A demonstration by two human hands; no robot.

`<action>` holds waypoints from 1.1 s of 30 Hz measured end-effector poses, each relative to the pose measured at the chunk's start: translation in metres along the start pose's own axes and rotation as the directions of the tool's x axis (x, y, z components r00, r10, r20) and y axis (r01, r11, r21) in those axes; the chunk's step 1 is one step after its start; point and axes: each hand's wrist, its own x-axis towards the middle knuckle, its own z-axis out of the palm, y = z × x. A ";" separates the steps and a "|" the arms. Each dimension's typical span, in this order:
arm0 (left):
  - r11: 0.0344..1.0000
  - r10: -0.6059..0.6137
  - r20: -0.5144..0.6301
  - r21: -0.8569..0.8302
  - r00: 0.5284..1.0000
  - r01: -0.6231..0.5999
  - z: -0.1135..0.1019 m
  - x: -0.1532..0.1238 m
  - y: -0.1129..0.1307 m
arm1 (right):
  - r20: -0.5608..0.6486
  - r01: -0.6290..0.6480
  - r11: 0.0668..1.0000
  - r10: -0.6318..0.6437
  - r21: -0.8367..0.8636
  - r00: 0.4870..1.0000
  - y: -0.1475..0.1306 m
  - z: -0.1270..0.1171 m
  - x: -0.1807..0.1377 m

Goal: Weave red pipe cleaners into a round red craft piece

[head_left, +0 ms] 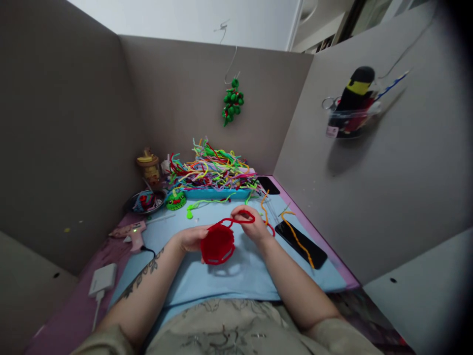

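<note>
My left hand (192, 238) grips the left side of a round red piece (218, 244) that looks like pipe-cleaner or yarn work, with gaps along its lower edge. From its top runs a red fuzzy strand (238, 220) that bends into a loop. My right hand (251, 224) is closed on this strand, fingers partly hidden behind it. Both hands are raised a little over the light blue cloth (185, 283). Near my right wrist another bit of red strand curves on the cloth.
A blue tray (216, 194) heaped with coloured fuzzy stems (214, 170) stands at the back. At left are a pink glue gun (135, 234), a dark bowl (128, 204) and a white charger (103, 279). A black phone-like slab (299, 244) under an orange strand (301, 241) lies right. Grey panels surround the table.
</note>
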 end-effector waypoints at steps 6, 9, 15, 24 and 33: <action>1.000 -0.012 -0.007 -0.028 1.000 0.012 -0.005 0.002 -0.001 | 0.000 0.079 0.992 -0.079 -0.101 0.997 -0.008 0.004 -0.004; 1.000 -0.008 0.012 -0.027 1.000 0.008 -0.008 0.002 -0.002 | -0.025 0.113 0.987 -0.117 -0.111 0.993 -0.014 0.011 -0.006; 0.999 0.002 -0.026 -0.032 1.000 -0.002 -0.008 0.001 -0.002 | -0.060 0.109 0.985 -0.118 -0.135 0.991 -0.015 0.017 -0.006; 1.000 0.004 -0.027 -0.017 1.000 -0.005 -0.009 0.003 -0.005 | -0.147 0.066 0.990 -0.084 -0.126 0.985 -0.005 0.010 -0.004; 0.994 0.093 -0.094 0.058 0.991 -0.088 -0.009 0.005 -0.006 | -0.118 0.005 0.997 -0.014 -0.080 0.993 -0.007 0.016 -0.001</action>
